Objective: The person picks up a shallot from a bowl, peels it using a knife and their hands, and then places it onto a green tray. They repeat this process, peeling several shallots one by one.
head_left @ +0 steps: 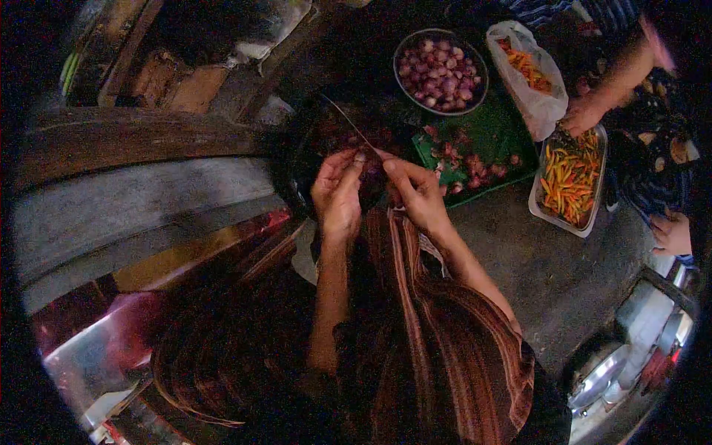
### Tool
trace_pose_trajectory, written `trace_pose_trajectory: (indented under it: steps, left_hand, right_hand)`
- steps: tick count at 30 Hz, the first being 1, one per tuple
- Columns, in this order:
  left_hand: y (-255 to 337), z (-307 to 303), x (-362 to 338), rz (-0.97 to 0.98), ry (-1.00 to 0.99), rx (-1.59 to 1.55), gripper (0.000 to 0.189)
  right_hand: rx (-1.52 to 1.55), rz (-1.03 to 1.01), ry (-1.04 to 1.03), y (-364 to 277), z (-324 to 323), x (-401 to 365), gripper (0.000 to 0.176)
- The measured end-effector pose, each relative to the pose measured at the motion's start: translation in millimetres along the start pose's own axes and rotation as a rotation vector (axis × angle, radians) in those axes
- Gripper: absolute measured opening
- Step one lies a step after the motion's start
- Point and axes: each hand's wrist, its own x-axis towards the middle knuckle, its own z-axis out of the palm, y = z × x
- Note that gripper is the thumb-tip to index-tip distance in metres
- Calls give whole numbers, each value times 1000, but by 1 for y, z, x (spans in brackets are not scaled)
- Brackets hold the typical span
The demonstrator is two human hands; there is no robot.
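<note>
My left hand (339, 194) is closed in a pinch, its fingertips on something small that I cannot make out. Close beside it, my right hand (417, 191) grips a knife (348, 121), whose thin blade points up and to the left past my left fingertips. Below both hands is a dark round basin (298, 174) with dim reddish-purple pieces in it. To the right of my hands lies a green tray (510, 137) with scattered shallots and peelings. Beyond it stands a metal bowl (401, 87) full of purple shallots (439, 73).
A metal tray (535, 206) holds red, orange and yellow chillies (569, 182). Beside it is a white plastic bag (528, 111) with more chillies. Another person's hand (582, 117) reaches to the tray. A wooden beam (148, 141) runs along the left; metal pans (602, 374) lie lower right.
</note>
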Motion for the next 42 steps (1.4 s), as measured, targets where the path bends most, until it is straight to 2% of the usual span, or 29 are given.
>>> trace_pose_trajectory:
  steps: [2,3,5,9,12,14,15,17,20,24,26,27,29,30,32,36,38,42]
  left_hand:
    - [-2,-3,0,1,-9,0,20]
    - [-3,-4,1,3,-17,0,20]
    - [-5,-8,2,-12,-17,-10,20]
    - [-1,-7,1,-48,-33,-42,20]
    - [1,-4,1,-35,-5,-59,22]
    - [1,-7,3,-43,-32,-73,23]
    - [1,-9,4,-51,-58,-85,25]
    - [0,-13,4,-74,-63,-91,26]
    - [-3,-20,6,-120,-86,-122,26]
    - [-2,-18,6,-149,-56,-131,26]
    - [-4,-19,6,-120,-60,-142,25]
    - [-6,-21,6,-89,-63,-151,23]
    - [-10,-31,8,-56,-98,-129,23]
    - [-9,-31,9,-22,-132,-106,22]
    - [-9,-31,8,-7,-110,-84,22]
    - [-12,-37,9,17,-59,-44,23]
    - [-14,-38,10,18,-50,-47,24]
    - [-13,-37,8,7,-49,-80,26]
  right_hand:
    - [-49,135,-25,0,-3,0,32]
    - [-49,134,-25,5,-4,1,32]
    - [-103,26,48,19,-5,4,34]
    - [-236,62,84,6,-9,4,35]
    - [-276,-36,90,5,-9,4,33]
    - [-435,-259,110,5,-8,5,33]
    - [-434,-259,111,5,-9,6,33]
    - [-626,-139,88,8,-13,6,36]
    - [-687,-205,87,13,-13,8,41]
    - [-672,-68,86,-12,-2,3,43]
    - [-449,-457,53,-4,1,4,42]
    - [-449,-457,53,-6,1,1,42]
    - [-554,-167,-155,-13,-1,-6,38]
    - [-553,-166,-155,-12,0,-5,38]
    - [-485,-339,-63,-6,4,-4,39]
    - [-647,-342,-119,1,-2,0,39]
    - [-593,-547,-41,5,0,2,39]
    - [-757,-459,-135,-12,-7,0,40]
